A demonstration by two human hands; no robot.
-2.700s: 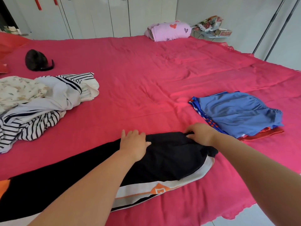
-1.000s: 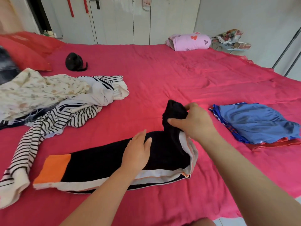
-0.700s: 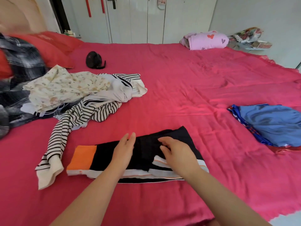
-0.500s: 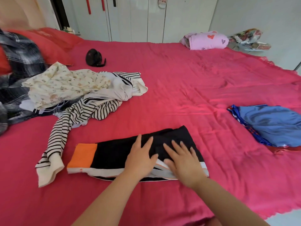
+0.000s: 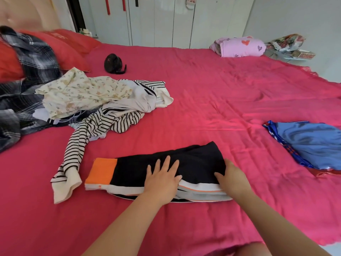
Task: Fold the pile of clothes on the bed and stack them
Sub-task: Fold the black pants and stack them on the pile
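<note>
A black garment (image 5: 193,159) with an orange cuff (image 5: 101,170) and white side stripe lies folded into a long band on the red bed (image 5: 221,93) in front of me. My left hand (image 5: 162,180) presses flat on its middle, fingers spread. At the band's right end, my right hand (image 5: 232,178) curls its fingers round the fold, thumb lying on the black cloth. The unfolded pile sits at the left: a striped top (image 5: 114,121), a floral piece (image 5: 83,93) and a plaid shirt (image 5: 31,58). A folded blue garment (image 5: 310,143) lies at the right on a red one (image 5: 324,172).
A small black object (image 5: 113,64) lies near the red pillows (image 5: 70,47) at the back left. A pink bundle (image 5: 239,47) sits at the far edge. The bed's near edge runs along the bottom right; white wardrobe doors (image 5: 166,21) stand behind.
The right end of the black garment was lifted and folded over to the left, shortening it. Both hands then smoothed it, and my right hand slid to the right end.
</note>
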